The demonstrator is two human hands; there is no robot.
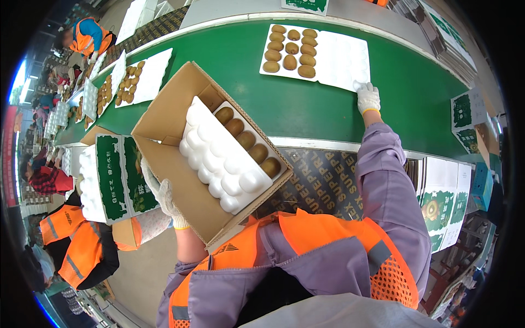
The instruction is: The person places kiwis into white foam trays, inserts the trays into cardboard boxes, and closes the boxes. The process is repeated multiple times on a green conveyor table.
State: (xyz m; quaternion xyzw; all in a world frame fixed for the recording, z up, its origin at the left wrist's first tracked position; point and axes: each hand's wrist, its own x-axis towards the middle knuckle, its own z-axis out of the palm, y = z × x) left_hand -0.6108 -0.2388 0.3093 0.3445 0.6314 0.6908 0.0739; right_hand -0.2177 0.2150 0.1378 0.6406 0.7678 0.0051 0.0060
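Observation:
My left hand (166, 197), in a white knit glove, holds a brown open cardboard box (162, 117) from its left side, tilted against my front. Inside the box sits a white moulded fruit tray (221, 164) with a bumpy flap folded over part of it. Along the flap's edge a row of kiwifruit (246, 140) shows; anything beneath is hidden. On the green conveyor belt (229, 49), my gloved right hand (368, 98) grips the near right corner of an unfolded white tray (342, 57). Its left half carries several kiwifruit (290, 62) in three columns; the right half holds none.
More trays of kiwifruit (130, 84) line the belt at left. A co-worker in an orange vest (84, 242) handles a green-and-white printed carton (119, 176) close by. Another person (88, 39) stands across the belt. Flat printed cartons (445, 205) are stacked at right.

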